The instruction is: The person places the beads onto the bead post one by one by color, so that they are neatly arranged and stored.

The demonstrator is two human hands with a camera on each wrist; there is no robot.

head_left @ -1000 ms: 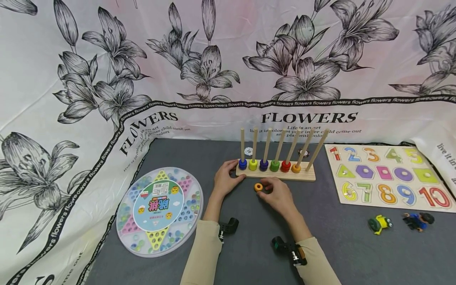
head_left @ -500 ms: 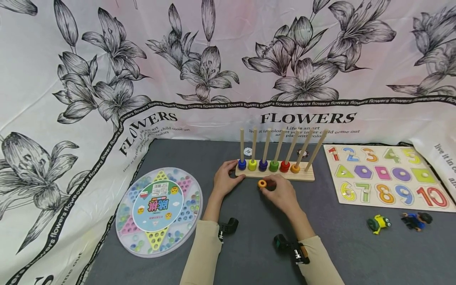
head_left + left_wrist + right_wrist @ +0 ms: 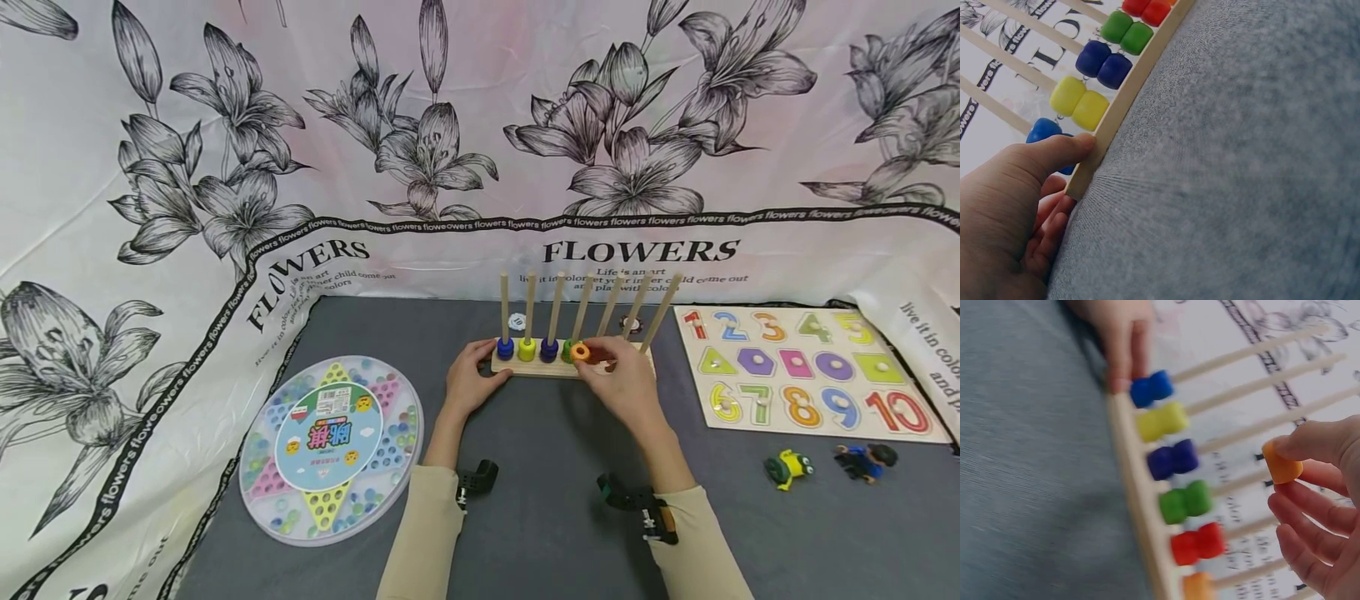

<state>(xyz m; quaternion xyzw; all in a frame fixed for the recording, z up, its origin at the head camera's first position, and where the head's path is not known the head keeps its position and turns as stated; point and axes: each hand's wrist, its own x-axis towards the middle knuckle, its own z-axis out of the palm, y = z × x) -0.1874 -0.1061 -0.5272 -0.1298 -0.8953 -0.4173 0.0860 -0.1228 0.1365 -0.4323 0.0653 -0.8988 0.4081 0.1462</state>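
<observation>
A wooden peg stand (image 3: 536, 367) has several upright rods with stacked coloured beads at their feet. My left hand (image 3: 471, 382) grips its left end, thumb on the front edge beside the blue beads (image 3: 1044, 130) and fingers round the end. Yellow beads (image 3: 1090, 110), dark blue beads (image 3: 1114, 70) and green beads (image 3: 1186, 502) follow along the row. My right hand (image 3: 628, 383) pinches an orange bead (image 3: 1285, 465) between thumb and fingers, off the rods. In the head view it overlaps the green stack and hides the red beads (image 3: 1197, 544) and the lower orange bead (image 3: 1199, 586).
To the left lies a round Chinese checkers board (image 3: 408, 450) with marbles. A number and shape puzzle board (image 3: 697, 392) is at the right, with a frog figure (image 3: 791, 468) and a small doll figure (image 3: 866, 461) before it. Two round chips, one white (image 3: 516, 322), lie behind the stand.
My right hand has carried the orange bead from the table in front of the stand up and right, to the rods. My left hand stays on the stand's end.
</observation>
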